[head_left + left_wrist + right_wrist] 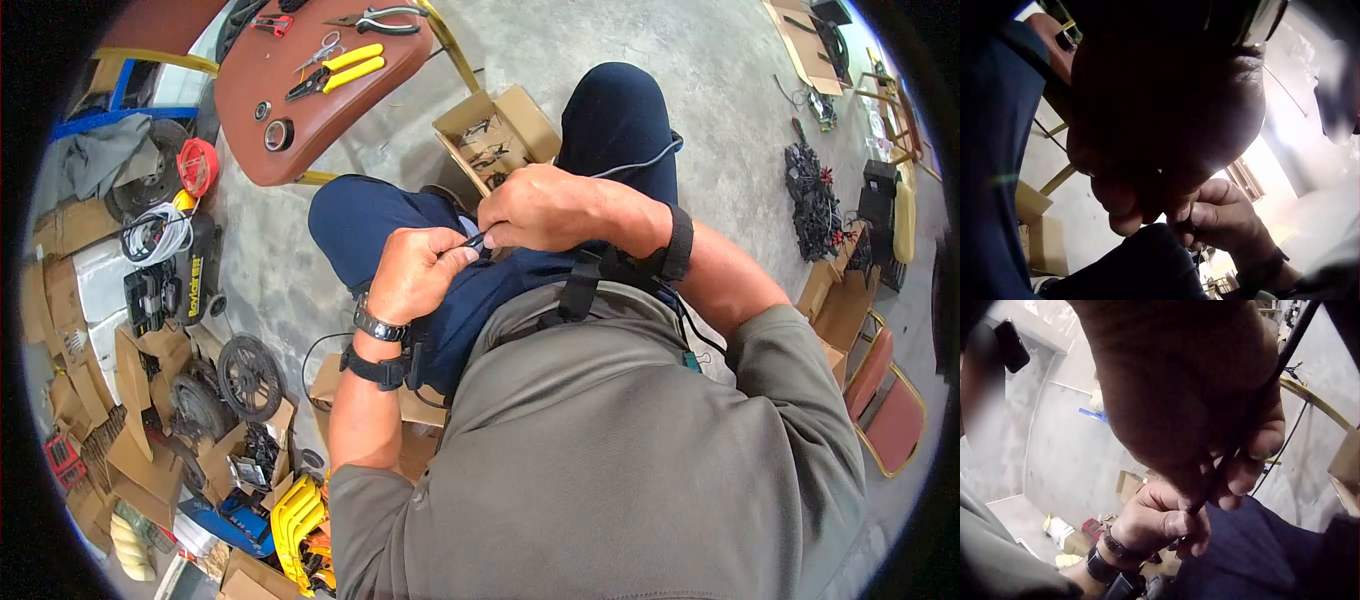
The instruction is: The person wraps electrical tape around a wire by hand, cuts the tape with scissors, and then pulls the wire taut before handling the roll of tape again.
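Note:
Over the lap, the left hand (415,272) and right hand (545,208) meet fingertip to fingertip on a thin black cable (474,241). Thumb and fingers of the left hand pinch the cable's end part. The right hand grips the cable just beside it; in the right wrist view the cable (1300,334) runs up along that hand's palm side. A grey length of cable (640,163) passes over the right knee. The left wrist view shows the left hand (1166,125) dark against the light, its fingers hiding most of the cable.
A brown padded seat (335,118) bears yellow-handled wire strippers (350,70), scissors (324,50), pliers (378,22) and a roll of black tape (279,134). An opened cardboard box (530,118) with scraps stands near the knees. Boxes and wheels (249,377) crowd the left floor.

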`<state>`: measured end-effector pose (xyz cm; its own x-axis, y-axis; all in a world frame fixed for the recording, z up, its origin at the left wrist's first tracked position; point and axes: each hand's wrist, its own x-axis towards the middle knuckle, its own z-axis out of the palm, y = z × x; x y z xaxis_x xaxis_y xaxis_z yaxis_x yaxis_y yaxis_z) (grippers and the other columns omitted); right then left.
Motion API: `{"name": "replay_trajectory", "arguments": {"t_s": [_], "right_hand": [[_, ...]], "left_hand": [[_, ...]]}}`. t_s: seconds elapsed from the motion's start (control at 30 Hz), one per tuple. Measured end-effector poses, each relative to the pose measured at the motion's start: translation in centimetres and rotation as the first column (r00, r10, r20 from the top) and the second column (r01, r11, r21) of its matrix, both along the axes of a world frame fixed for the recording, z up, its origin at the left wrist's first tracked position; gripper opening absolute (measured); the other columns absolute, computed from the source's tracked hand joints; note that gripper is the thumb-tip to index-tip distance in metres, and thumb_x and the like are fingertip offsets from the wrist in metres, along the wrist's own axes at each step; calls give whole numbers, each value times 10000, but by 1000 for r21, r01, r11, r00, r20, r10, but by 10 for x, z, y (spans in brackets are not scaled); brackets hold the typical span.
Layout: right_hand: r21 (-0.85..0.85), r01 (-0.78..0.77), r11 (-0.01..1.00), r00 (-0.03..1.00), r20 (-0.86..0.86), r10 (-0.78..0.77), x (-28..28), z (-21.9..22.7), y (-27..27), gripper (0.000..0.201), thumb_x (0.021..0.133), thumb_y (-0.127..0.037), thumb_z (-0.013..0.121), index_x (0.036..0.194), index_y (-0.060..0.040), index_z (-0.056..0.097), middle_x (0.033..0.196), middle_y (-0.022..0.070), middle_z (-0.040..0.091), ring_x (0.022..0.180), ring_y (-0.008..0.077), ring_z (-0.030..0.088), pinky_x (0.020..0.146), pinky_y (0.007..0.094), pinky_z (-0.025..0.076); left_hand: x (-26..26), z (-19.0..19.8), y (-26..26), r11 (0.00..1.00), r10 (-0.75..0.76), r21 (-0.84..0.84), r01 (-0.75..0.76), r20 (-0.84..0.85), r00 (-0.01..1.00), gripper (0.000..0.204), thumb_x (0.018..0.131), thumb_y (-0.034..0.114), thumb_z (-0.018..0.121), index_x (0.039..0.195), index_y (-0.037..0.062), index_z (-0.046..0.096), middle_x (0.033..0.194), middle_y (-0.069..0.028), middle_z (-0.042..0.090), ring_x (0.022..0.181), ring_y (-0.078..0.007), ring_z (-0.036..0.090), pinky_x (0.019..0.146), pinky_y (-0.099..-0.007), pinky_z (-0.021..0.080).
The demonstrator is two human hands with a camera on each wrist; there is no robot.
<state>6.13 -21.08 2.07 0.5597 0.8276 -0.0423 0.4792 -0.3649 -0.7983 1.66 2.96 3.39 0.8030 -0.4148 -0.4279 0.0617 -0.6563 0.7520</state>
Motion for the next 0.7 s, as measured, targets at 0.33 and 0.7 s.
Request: {"name": "replay_trajectory", "arguments": {"t_s": [0.33,0.7], "right_hand": [[36,55,998,995,78,-58,-5,-6,4,164,842,-184,713,816,-33,657,712,183,664,744,422,669,664,496,520],[16,50,999,995,86,-51,-6,-8,6,198,857,-239,700,803,-54,656,721,188,665,745,431,663,655,524,505]], "left_hand": [[-6,-10,2,951,151,-235,-199,-207,967,147,912,136,742,892,-10,748,674,-58,668,610,-80,567,564,-288,462],[-10,-11,-2,938,198,-264,-224,-123,973,88,884,67,755,855,-15,745,688,-22,669,633,-67,539,586,-264,458]]}}
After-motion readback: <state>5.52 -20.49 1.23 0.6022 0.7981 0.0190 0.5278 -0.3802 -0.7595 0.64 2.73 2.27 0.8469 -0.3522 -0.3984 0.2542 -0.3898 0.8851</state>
